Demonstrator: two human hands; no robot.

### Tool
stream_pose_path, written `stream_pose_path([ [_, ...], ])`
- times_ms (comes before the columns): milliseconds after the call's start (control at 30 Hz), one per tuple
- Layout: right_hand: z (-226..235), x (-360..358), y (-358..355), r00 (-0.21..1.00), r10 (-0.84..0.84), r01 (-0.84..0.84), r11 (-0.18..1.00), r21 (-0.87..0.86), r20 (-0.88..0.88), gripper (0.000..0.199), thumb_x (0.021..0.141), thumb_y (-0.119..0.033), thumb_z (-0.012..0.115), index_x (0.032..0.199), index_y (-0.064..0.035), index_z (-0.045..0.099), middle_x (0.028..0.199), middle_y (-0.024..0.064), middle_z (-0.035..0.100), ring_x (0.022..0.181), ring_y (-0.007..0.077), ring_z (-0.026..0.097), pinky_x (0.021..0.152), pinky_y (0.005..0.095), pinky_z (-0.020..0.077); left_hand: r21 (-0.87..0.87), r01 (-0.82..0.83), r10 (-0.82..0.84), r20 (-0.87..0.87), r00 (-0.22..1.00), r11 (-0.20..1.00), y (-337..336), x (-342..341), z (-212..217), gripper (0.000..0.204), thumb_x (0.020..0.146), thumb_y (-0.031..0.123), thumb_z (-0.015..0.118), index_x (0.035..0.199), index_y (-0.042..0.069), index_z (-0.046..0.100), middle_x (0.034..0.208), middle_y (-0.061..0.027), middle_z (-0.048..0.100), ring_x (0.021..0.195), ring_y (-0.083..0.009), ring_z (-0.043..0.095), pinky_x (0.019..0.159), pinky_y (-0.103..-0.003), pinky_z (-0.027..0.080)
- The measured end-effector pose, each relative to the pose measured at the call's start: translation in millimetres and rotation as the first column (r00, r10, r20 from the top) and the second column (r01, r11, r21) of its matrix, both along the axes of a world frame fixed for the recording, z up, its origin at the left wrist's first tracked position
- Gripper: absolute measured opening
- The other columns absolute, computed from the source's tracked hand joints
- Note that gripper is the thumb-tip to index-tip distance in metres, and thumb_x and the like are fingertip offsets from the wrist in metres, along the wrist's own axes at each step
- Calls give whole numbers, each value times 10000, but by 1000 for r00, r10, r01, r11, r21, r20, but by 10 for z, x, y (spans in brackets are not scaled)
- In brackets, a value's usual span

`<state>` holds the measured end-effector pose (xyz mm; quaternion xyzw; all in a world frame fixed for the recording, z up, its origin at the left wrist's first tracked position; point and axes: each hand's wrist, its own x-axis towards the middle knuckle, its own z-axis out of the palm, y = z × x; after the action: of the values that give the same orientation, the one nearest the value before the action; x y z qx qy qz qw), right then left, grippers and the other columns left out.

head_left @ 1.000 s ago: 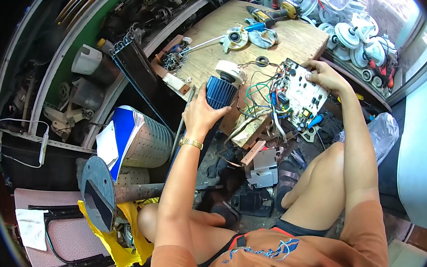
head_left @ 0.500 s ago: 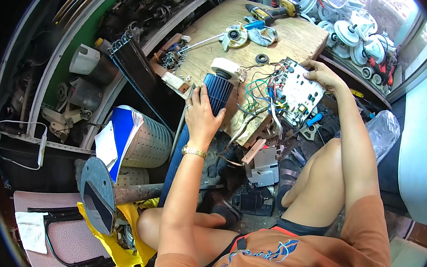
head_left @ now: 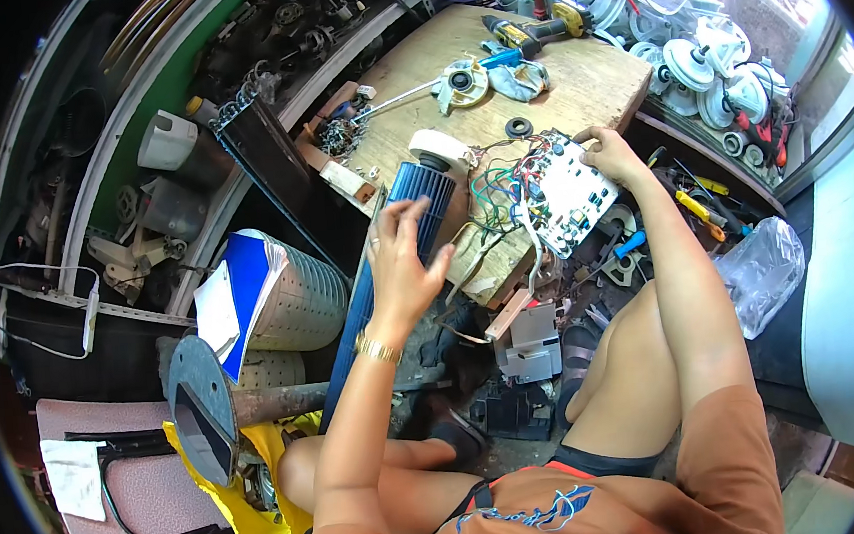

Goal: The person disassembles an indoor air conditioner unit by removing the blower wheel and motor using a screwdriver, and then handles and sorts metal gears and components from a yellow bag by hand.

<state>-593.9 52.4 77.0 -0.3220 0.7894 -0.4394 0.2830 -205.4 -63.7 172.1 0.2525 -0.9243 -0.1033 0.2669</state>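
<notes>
Currently, the left hand (head_left: 405, 269) is spread in front of a long blue finned cylinder (head_left: 428, 192), which slants past the near left side of the pale wooden table (head_left: 588, 79). Its grip is wide, thumb well away from the fingers — I cannot tell whether any fingertip touches the fins. At the cylinder's upper end, over the table, sits a round white part (head_left: 437, 144). The right hand (head_left: 614, 157) has a narrow grip, pinching the upper right edge of a white rectangular circuit board (head_left: 579, 195) dotted with small dark components; the board tilts over the table's near right edge. A tangle of green, black and white wires (head_left: 496, 193) spreads left from it across the table. Near the middle of the table lies a black ring (head_left: 519, 127) — and toward the table's far edge, a yellow and black power drill (head_left: 539, 30).
</notes>
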Motion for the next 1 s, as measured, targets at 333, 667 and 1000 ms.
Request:
stream_pose_path([
  [333,-112,64,-153,967,-44,85,984,157,-251,367,743,-158,828,1096,-105,744,1054,128,760,996,246,723,901,361,552,736,602,-883,-458,105,-310,1388,714,1229,185,892,251,706,1021,120,684,984,-50,602,941,-280,581,871,-469,426],
  [667,-221,135,-218,919,-12,93,978,186,-394,376,759,-190,793,1120,-103,732,1095,140,749,975,250,727,888,363,558,695,623,-780,-590,209,-359,1710,1172,949,104,945,288,713,962,186,716,1037,-14,588,975,-237,514,817,-402,307],
  [1000,233,499,-269,822,-211,378,897,229,-529,488,829,-342,734,1308,-301,645,1488,136,470,1350,425,454,1064,614,399,457,871,-211,-847,488,182,1873,1432,978,245,813,238,869,826,145,642,789,1,495,722,-197,438,713,-340,349],
])
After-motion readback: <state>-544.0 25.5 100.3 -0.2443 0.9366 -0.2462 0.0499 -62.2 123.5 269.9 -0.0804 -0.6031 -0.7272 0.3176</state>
